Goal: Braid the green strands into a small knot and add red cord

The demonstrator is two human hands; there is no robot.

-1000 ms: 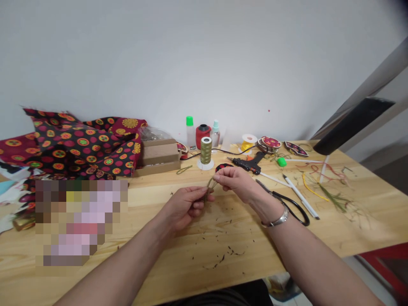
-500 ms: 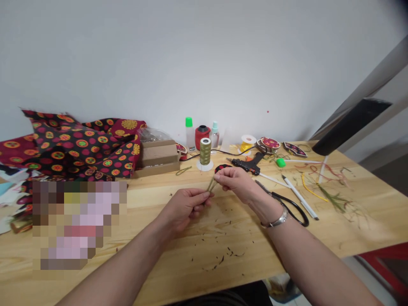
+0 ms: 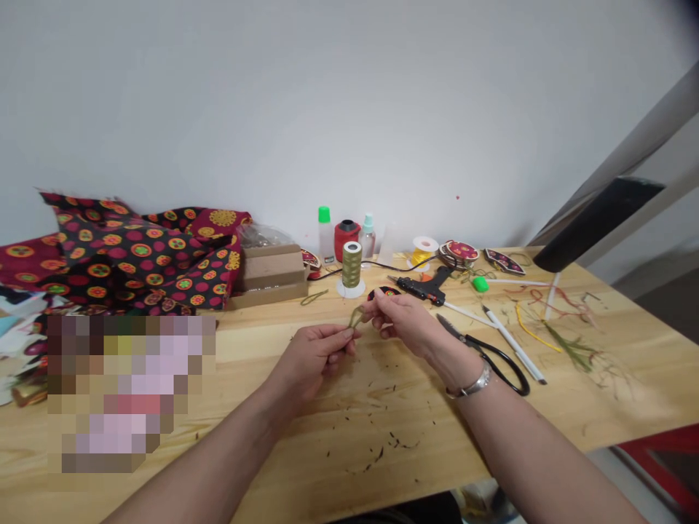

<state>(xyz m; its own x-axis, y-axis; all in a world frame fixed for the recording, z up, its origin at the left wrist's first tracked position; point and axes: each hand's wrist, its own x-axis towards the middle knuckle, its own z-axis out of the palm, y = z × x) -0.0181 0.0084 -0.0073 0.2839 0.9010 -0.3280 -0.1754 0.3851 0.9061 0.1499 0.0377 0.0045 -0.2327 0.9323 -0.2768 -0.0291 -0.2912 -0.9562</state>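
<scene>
A short looped bundle of olive-green thread (image 3: 356, 317) stands between my hands above the table. My left hand (image 3: 320, 349) is closed, pinching its lower end between thumb and forefinger. My right hand (image 3: 401, 320), with a silver bracelet on the wrist, has its fingers closed at the upper side of the loop; the exact grip is partly hidden. Just behind the right fingers lies a dark patterned fabric piece (image 3: 384, 292), half covered. Beyond the hands stands a spool of olive thread (image 3: 352, 266). Scissors (image 3: 494, 360) with black handles lie beside my right wrist.
A black glue gun (image 3: 429, 284), a white pen (image 3: 513, 346) and yellow thread spool (image 3: 424, 253) lie to the right. Patterned cloth (image 3: 136, 251) and a cardboard box (image 3: 273, 273) fill the back left. Small bottles (image 3: 325, 233) line the wall. Dark scraps (image 3: 382, 451) dot the front.
The thread strands, stretched between both hands before, now bend into a loop. My right hand has shifted slightly right and down; my left hand has moved slightly left.
</scene>
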